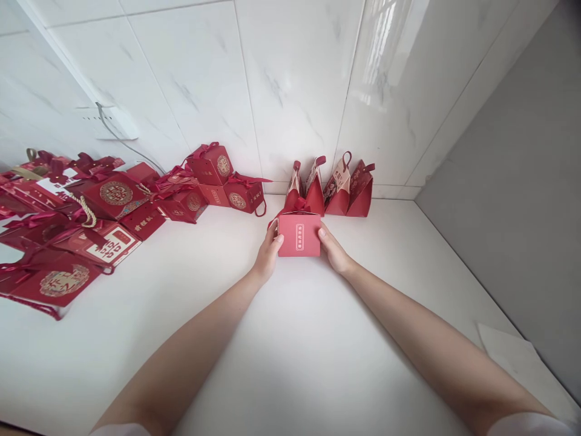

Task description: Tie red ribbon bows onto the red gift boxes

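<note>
1. Presently, the red box [287,240] is near the centre of the frame, held between two hands. The left hand [265,257] grasps its left side and the right hand [336,251] its right side; each thumb lies at the front edge, while most of the other fingers are hidden. Whether the box rests on the surface or is slightly raised, I cannot tell.

2. Possibly, the box could bump the standing boxes [360,207] just behind it, because they are close together and the held box hides a part of them. One narrow box, if pushed, might tip against its neighbour.

3. Also, strong pressure from both sides could, I think, bend the walls, which look like thin card. The bow [300,204] on top might be crushed or caught.

4. As for the surface, it is a smooth white table [295,345]. A crowded group of boxes [75,275] occupies the left of the frame.

5. Behind stands a tiled wall [290,72] with grey veins; a cable [118,138] runs from a socket at upper left. A grey panel [503,181] fills the right side.
</note>
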A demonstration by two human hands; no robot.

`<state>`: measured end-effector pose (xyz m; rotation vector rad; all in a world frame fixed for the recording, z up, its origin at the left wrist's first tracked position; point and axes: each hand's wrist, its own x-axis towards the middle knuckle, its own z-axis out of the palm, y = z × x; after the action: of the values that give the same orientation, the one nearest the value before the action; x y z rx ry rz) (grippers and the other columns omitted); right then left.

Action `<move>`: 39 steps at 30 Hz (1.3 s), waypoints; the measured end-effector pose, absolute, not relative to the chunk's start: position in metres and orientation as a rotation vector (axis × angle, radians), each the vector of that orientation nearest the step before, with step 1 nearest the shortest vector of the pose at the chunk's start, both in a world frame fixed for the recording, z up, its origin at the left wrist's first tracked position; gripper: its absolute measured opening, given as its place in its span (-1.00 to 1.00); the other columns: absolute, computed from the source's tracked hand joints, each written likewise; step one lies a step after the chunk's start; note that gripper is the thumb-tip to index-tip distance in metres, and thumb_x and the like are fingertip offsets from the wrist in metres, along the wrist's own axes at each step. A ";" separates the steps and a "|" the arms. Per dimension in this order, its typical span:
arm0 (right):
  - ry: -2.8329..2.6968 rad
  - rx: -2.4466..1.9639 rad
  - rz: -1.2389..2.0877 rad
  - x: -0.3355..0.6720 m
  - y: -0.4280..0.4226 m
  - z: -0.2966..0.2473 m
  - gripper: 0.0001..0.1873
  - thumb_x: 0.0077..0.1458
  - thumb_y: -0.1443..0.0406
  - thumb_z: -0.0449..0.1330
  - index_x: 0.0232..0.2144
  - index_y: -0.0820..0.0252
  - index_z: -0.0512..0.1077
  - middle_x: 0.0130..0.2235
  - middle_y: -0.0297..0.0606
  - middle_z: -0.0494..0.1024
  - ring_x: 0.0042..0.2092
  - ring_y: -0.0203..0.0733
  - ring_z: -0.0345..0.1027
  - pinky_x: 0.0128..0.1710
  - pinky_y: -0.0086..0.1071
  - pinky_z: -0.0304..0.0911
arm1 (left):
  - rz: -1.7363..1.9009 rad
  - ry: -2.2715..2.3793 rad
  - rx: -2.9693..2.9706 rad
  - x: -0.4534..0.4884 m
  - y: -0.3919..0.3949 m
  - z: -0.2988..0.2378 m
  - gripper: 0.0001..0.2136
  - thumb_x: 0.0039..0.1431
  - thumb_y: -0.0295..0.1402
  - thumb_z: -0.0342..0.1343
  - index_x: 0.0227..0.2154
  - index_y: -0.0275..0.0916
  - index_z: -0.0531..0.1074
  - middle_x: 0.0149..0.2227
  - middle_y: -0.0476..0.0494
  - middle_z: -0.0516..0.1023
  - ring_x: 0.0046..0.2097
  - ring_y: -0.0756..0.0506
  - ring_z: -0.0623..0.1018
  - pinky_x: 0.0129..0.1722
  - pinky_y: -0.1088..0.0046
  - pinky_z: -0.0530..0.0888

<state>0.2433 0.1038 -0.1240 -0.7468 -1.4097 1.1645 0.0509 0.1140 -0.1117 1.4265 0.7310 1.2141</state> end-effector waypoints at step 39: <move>-1.626 -0.858 1.137 0.243 0.104 -0.130 -0.23 0.19 -0.02 0.15 0.33 0.00 -0.02 0.06 -0.12 0.43 -0.13 -0.13 0.48 0.08 -0.06 0.28 | 1.099 0.619 0.694 0.026 0.132 -0.104 -0.28 0.13 0.17 -0.27 0.07 -0.30 0.40 -0.12 -0.37 0.61 0.00 -0.34 0.57 -0.07 0.15 0.51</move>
<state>0.2427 0.1042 -0.1295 -0.8582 -1.6264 1.1365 0.0265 0.1317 -0.1040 0.6941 0.6188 1.0989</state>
